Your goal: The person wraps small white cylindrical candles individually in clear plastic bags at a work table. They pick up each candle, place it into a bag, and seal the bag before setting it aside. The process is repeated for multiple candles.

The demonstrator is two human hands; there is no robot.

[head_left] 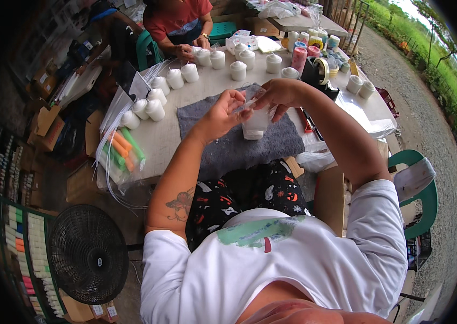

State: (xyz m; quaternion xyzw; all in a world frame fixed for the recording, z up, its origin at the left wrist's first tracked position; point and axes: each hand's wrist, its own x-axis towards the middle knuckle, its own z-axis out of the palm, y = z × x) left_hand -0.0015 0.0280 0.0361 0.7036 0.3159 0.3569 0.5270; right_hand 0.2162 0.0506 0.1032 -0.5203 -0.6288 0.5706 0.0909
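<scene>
A white pillar candle [254,128] in clear plastic wrap stands or hangs just over the grey towel [207,156] in front of me. My left hand [222,117] is at the upper left of the candle, its thumb and fingers pinched at the gathered plastic. From the right, my right hand [281,96] reaches over the candle's top with its fingers closed on the same plastic wrap [261,101]. The fingers partly hide the candle's top. Whether its base touches the towel, I cannot tell.
Several white candles [175,79] line the table's left and far sides. Green and orange candles [123,148] lie at the left edge. Tape rolls [321,70] and scissors [308,123] sit right. Another person's hand [186,52] works across. A fan [89,254] stands lower left.
</scene>
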